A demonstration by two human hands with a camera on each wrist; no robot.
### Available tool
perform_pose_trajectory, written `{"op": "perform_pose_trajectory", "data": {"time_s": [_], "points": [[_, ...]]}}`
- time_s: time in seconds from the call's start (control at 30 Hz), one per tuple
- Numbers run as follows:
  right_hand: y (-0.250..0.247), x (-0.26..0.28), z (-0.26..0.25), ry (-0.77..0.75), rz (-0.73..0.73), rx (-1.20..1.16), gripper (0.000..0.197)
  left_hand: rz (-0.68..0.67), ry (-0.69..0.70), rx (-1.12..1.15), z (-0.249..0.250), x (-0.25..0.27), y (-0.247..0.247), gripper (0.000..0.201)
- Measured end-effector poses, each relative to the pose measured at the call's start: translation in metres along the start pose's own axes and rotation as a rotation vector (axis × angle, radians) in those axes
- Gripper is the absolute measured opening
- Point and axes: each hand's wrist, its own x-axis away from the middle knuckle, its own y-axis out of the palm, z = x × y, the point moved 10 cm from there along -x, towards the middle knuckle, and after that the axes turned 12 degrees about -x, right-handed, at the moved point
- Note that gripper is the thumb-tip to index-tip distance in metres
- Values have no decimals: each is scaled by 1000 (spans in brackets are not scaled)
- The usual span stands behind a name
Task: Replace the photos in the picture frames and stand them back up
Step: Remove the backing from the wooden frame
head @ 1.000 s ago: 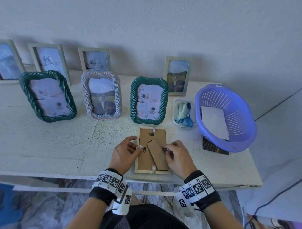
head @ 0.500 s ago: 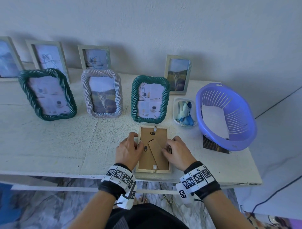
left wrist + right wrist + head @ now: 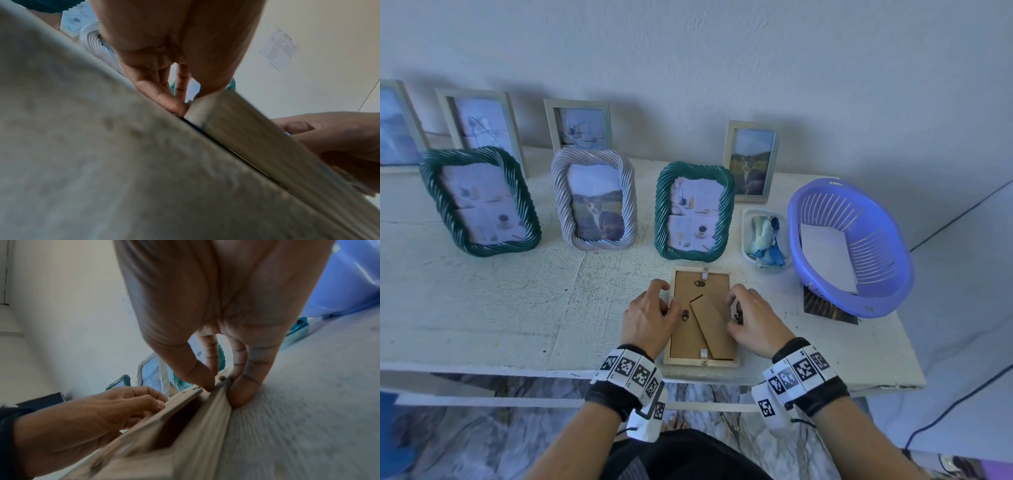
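A light wooden picture frame (image 3: 683,339) lies face down near the table's front edge, its brown backing up and its stand leg (image 3: 714,322) flat across it. My left hand (image 3: 668,297) pinches the frame's left edge, thumb on the rim and fingers curled against the outer side. In the left wrist view the left hand (image 3: 179,97) nips that frame edge (image 3: 257,129). My right hand (image 3: 734,313) pinches the right edge. The right wrist view shows the right hand (image 3: 223,382) with thumb on a small metal tab and fingers outside the frame (image 3: 185,426).
Three rope-pattern frames, green (image 3: 479,202), white (image 3: 594,198) and green (image 3: 693,210), stand behind, with several plain frames along the wall. A purple basket (image 3: 859,301) holding white paper, a small tub (image 3: 767,236) of blue scraps and a dark photo (image 3: 825,308) are at the right.
Both hands have closed in onto the frame's side edges, the left thumb covering the left tab. The frame has stayed flat in place.
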Motion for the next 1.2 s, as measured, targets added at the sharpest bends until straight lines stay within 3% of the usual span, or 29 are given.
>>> {"op": "perform_pose_trajectory", "data": {"time_s": [0.13,0.5,0.73,1.0,1.2], "points": [[3,-8,-5,21,-70,70,39,9,-12,13,-1,-1,-2,17],[6,-10,-8,-23,-141,161,35,8,-47,50,-5,1,-2,15],[-22,-43,-41,-91,150,354,31,-2,-16,99,-8,7,-6,23],[-13,-73,-45,-53,150,500,45,-2,-15,111,-10,11,-7,26],[-12,-76,-46,-91,130,510,31,1,-9,105,-10,12,-5,26]]}}
